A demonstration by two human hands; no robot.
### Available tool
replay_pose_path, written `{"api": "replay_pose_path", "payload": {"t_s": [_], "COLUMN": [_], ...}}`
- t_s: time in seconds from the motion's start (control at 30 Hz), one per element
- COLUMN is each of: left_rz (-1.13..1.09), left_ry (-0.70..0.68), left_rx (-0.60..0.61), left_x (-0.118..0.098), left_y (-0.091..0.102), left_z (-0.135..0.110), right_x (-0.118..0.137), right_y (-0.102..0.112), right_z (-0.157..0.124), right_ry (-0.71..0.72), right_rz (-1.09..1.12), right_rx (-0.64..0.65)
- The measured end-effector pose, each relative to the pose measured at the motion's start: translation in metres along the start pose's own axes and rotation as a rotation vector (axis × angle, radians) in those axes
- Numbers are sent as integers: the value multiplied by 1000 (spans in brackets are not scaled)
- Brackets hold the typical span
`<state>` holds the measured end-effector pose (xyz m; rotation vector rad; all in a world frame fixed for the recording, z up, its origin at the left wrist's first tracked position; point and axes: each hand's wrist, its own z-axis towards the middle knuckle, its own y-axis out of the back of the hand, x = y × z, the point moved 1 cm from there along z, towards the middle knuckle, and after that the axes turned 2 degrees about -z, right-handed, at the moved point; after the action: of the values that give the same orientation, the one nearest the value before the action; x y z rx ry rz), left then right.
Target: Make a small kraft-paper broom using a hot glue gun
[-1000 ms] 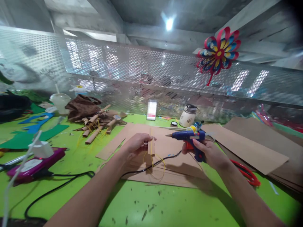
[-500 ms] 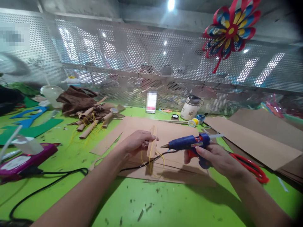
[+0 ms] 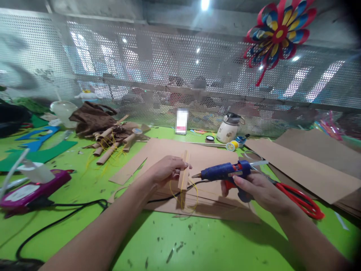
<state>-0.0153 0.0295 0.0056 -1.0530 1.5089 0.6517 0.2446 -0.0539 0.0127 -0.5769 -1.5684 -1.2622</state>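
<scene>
My left hand (image 3: 169,169) pinches a narrow folded strip of brown paper (image 3: 184,175), held upright above the brown sheets. Yellow string (image 3: 196,194) hangs in loops from the strip's lower end. My right hand (image 3: 254,188) is wrapped round a blue hot glue gun (image 3: 222,172), its fingers at the red trigger. The nozzle points left, a short gap from the strip, and a clear glue stick (image 3: 260,163) sticks out of the back. Under both hands lie brown paper sheets (image 3: 214,150).
Red-handled scissors (image 3: 300,199) lie right of my right hand. A black cord (image 3: 70,205) runs by a purple power strip (image 3: 36,188). Rolled paper tubes with yellow string (image 3: 108,153) lie at the left. Behind stand a white jug (image 3: 227,130) and a yellow thread spool (image 3: 232,145).
The view has shifted slightly, so everything appears a little to the right. Both hands keep their hold on the paper strip and the glue gun, with the nozzle still apart from the strip.
</scene>
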Motion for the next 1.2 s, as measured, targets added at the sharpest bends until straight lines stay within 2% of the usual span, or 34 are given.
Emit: {"api": "replay_pose_path", "payload": {"t_s": [0.73, 1.03, 1.2], "left_rz": [65, 56, 42], "left_ry": [-17, -22, -29], "left_rx": [-15, 7, 27], "left_x": [1, 2, 1], "left_y": [-2, -2, -3], "left_z": [-1, 0, 0], "right_x": [-1, -2, 1], "right_y": [-2, -2, -2], "right_z": [0, 0, -1], "right_ry": [5, -29, 8], "right_rz": [-23, -8, -17], "right_rx": [-52, -57, -43]}}
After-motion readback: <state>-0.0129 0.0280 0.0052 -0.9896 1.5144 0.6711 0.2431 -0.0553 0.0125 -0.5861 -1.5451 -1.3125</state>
